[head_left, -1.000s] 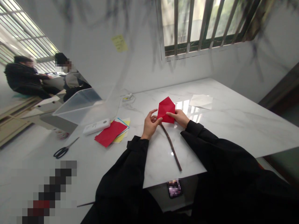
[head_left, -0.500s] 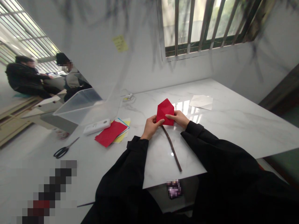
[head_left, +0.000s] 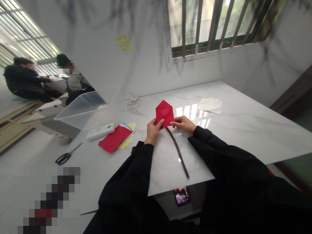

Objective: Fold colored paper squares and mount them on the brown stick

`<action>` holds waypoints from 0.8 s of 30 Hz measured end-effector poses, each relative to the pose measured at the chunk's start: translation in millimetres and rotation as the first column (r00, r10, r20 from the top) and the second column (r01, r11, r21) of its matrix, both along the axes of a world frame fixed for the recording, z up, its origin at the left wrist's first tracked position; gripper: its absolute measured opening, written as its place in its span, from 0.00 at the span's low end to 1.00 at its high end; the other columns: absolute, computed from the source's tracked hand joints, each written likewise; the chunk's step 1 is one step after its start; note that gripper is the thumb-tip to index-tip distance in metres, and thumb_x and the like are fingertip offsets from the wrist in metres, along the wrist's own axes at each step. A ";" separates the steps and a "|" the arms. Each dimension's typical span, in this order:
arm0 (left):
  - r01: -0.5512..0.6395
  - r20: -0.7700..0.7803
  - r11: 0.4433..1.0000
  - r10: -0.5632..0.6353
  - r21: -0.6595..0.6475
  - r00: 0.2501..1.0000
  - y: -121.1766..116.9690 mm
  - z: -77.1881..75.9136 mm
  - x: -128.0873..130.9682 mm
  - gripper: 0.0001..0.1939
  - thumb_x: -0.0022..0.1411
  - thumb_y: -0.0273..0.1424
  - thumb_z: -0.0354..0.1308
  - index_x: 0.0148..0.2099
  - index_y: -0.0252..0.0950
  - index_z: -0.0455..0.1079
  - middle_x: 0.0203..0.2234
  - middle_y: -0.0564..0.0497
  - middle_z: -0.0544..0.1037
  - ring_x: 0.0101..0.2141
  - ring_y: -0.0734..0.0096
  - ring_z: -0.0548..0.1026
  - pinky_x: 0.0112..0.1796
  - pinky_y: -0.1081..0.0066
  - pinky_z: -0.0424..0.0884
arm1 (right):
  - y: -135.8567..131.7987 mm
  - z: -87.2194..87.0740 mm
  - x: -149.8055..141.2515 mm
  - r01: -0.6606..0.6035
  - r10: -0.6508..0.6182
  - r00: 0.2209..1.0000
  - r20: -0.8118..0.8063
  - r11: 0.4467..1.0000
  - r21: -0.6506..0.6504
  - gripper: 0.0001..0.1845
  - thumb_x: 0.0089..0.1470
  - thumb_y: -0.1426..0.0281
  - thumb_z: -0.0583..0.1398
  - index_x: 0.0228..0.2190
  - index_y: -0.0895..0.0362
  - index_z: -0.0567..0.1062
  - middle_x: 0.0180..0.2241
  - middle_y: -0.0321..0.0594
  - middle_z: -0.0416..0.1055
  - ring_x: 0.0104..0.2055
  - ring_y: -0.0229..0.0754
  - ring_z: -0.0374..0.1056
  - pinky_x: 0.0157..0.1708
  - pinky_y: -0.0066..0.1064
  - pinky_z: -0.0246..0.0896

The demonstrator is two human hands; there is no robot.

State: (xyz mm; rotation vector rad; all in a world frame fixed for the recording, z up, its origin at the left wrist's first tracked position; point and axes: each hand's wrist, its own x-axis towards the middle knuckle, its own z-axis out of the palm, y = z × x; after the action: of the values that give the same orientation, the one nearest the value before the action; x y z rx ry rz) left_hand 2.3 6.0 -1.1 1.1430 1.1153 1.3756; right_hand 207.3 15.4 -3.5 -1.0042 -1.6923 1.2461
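Observation:
A red paper envelope (head_left: 164, 112), its pointed flap up, is held above the white marbled table (head_left: 234, 130). My left hand (head_left: 154, 130) pinches its lower left part, thumb across the front. At the lower right corner, the thumb and fingers of my right hand (head_left: 182, 123) are closed on the paper's edge. Below the envelope a thin brown stick (head_left: 179, 152) lies on the table between my forearms, its far end close to the envelope's bottom edge.
Left of my hands lie red paper (head_left: 114, 139), yellow sheets (head_left: 125, 143), a white device (head_left: 101, 131) and black scissors (head_left: 68, 155). A clear plastic bin (head_left: 80, 109) stands behind. White paper (head_left: 210, 105) lies at the back right. Two people (head_left: 26, 79) sit far left.
The envelope has moved left and turned more upright. My right thumb has slid from its front to its lower right corner. The stick stays where it was.

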 end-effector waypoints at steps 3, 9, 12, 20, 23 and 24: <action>-0.020 0.026 1.000 0.021 -0.007 0.999 1.3 -0.3 -0.1 0.30 0.46 0.45 0.77 0.45 0.32 0.77 0.40 0.44 0.84 0.33 0.69 0.78 0.32 0.72 0.74 | 1.0 -2.2 -0.2 0.013 -0.016 0.998 0.058 0.999 0.044 0.31 0.53 0.42 0.65 0.26 0.60 0.81 0.22 0.39 0.74 0.23 0.35 0.59 0.26 0.30 0.53; -0.043 0.044 0.999 0.043 0.004 0.998 1.2 -0.7 0.5 0.29 0.47 0.45 0.76 0.45 0.32 0.76 0.39 0.45 0.83 0.32 0.71 0.78 0.32 0.73 0.73 | 2.2 -6.8 -1.3 0.041 -0.050 0.994 0.095 0.995 0.092 0.29 0.59 0.45 0.62 0.28 0.59 0.83 0.23 0.40 0.77 0.25 0.36 0.63 0.30 0.30 0.57; -0.044 0.036 0.999 0.043 0.005 0.998 0.7 0.1 0.6 0.29 0.47 0.46 0.76 0.45 0.32 0.76 0.40 0.45 0.83 0.33 0.71 0.78 0.32 0.73 0.73 | 1.7 -6.6 -1.1 0.039 -0.050 0.993 0.106 0.994 0.105 0.30 0.59 0.45 0.62 0.28 0.59 0.83 0.23 0.40 0.76 0.24 0.37 0.63 0.30 0.31 0.57; 0.059 0.002 0.998 -0.059 -0.002 0.998 -3.6 4.2 0.9 0.30 0.46 0.45 0.78 0.45 0.32 0.77 0.39 0.44 0.83 0.34 0.68 0.79 0.37 0.69 0.77 | -0.1 -3.5 -0.8 0.035 -0.049 0.991 0.123 0.993 0.112 0.31 0.58 0.44 0.62 0.27 0.59 0.83 0.23 0.41 0.76 0.24 0.37 0.62 0.28 0.31 0.55; 0.060 0.011 0.998 -0.059 -0.005 0.998 -3.2 4.1 0.7 0.30 0.46 0.45 0.78 0.45 0.31 0.77 0.39 0.44 0.84 0.35 0.66 0.80 0.39 0.66 0.78 | -0.9 -2.7 -0.5 0.020 -0.032 0.993 0.114 0.994 0.106 0.31 0.57 0.43 0.62 0.27 0.59 0.83 0.23 0.41 0.76 0.24 0.37 0.62 0.28 0.31 0.55; 0.061 0.019 0.998 -0.061 -0.007 0.998 -2.8 4.0 0.7 0.30 0.46 0.45 0.78 0.45 0.31 0.77 0.39 0.43 0.84 0.36 0.65 0.80 0.39 0.66 0.78 | -1.2 -2.5 -0.5 0.016 -0.028 0.994 0.108 0.995 0.103 0.32 0.57 0.42 0.62 0.27 0.59 0.83 0.23 0.41 0.76 0.24 0.36 0.62 0.28 0.31 0.55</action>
State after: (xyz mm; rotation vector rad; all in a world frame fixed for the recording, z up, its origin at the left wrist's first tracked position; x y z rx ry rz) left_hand 3.0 3.2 2.8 1.1477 1.0633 1.3310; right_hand 206.8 14.2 -6.0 -1.0432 -1.8050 1.0963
